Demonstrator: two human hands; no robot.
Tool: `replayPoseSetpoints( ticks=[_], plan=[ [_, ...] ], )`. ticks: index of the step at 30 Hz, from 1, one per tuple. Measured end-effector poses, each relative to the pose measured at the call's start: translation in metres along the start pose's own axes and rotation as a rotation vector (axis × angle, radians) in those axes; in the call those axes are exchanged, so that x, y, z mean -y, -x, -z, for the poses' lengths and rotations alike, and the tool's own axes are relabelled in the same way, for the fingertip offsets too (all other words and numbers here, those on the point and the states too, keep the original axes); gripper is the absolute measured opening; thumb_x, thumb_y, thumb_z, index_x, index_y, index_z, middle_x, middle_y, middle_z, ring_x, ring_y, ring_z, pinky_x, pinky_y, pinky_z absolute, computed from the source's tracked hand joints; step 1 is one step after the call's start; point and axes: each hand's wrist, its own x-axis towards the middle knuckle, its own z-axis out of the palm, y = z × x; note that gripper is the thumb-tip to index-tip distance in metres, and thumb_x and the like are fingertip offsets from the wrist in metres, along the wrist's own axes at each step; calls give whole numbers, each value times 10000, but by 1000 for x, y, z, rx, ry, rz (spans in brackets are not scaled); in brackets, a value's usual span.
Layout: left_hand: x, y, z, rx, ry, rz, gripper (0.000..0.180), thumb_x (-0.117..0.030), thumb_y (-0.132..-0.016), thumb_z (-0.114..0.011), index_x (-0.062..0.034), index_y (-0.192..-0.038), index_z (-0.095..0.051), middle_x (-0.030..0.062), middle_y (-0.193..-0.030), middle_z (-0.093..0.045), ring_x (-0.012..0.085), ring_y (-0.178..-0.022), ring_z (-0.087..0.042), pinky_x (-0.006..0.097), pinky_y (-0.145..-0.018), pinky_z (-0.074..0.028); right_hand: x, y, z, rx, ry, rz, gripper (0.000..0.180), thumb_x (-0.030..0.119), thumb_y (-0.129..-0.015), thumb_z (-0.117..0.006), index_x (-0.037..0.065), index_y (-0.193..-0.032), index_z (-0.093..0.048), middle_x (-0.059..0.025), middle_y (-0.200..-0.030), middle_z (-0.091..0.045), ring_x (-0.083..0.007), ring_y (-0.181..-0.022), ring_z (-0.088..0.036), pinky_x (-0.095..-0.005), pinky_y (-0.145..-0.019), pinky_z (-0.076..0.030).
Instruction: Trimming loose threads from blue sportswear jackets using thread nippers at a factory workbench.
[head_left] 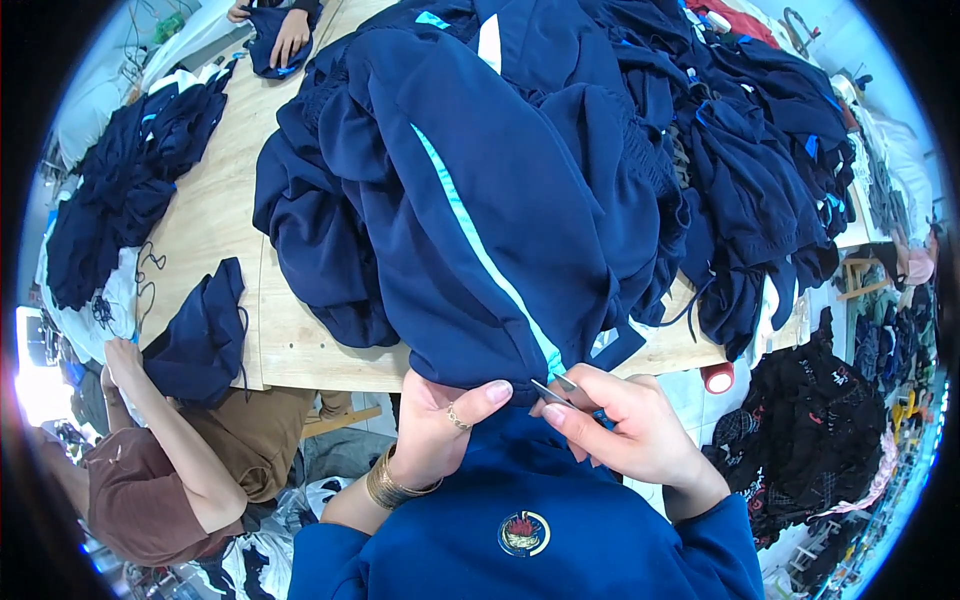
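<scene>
Navy garment (480, 230) with a light-blue stripe running down it lay draped over the near edge of the wooden counter (215, 215), its lower hem hanging toward the person. The left hand (440, 425) pinched that hem from below, thumb on top and fingers curled under the cloth, a ring on one finger and gold bangles (392, 485) at the wrist. The right hand (625, 425) was closed around small metal snips (553, 390), whose tips met the hem just beside the foot of the stripe and close to the left thumb. Both forearms wore blue sleeves, and the person's blue top carried a round badge (524, 533) on the chest.

Behind the held garment rose a large heap of navy clothes (740, 160) that covered most of the far and right part of the counter, with dark drawstrings hanging off its near edge. A smaller pile of navy clothes (125, 190) sat at the left end of the counter. At the left, a second person in a brown top held another navy piece (205, 335) against the counter's edge. At the far end, another person's hand (290, 35) rested on navy cloth. A red-and-white roll (717, 378) lay below the counter's right edge, and dark patterned clothing (815, 440) was heaped on the floor to the right.
</scene>
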Motion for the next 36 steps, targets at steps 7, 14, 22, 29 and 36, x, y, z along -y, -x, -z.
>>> replayPoseSetpoints(
  ticks=[7, 14, 22, 29, 36],
  plan=[
    [1, 0, -2, -1, -127, -6, 459, -22, -696, -685, 10, -1092, -454, 113, -1000, -573, 194, -938, -563, 327, -846, -445, -1, -1, -3, -20, -16, 33, 132, 175, -866, -525, 44, -853, -511, -52, -608, -547, -120, -496, -544, -230, -438, -371],
    [3, -1, -3, -33, -150, -138, 476, 1, -701, -669, 15, -1110, -427, 121, -1026, -555, 193, -947, -556, 331, -862, -432, -4, -2, -5, -35, 13, 10, 121, 161, -854, -544, 43, -870, -521, -46, -623, -554, -116, -505, -553, -214, -452, -388],
    [1, 1, -6, -9, -87, -110, 433, 16, -702, -665, 13, -1083, -458, 122, -1014, -568, 185, -942, -560, 324, -860, -433, -7, -11, -9, -423, -99, 164, 175, 138, -796, -630, 45, -941, -600, 6, -647, -543, -32, -539, -457, -178, -491, -348],
    [1, 0, 0, 67, -196, -38, 360, 6, -709, -675, 11, -1027, -506, 117, -997, -587, 170, -937, -563, 309, -842, -443, -7, -20, -7, -229, -278, -12, 186, 192, -804, -625, 24, -879, -600, -1, -628, -546, -40, -539, -494, -176, -471, -367],
    [2, 0, -3, 107, -152, -16, 381, -5, -711, -682, 11, -1045, -501, 111, -1029, -577, 174, -969, -550, 307, -868, -427, -8, -27, -9, -325, -126, 136, 121, 113, -778, -645, 15, -774, -573, -22, -626, -556, -56, -472, -496, -174, -424, -367]
  ],
)
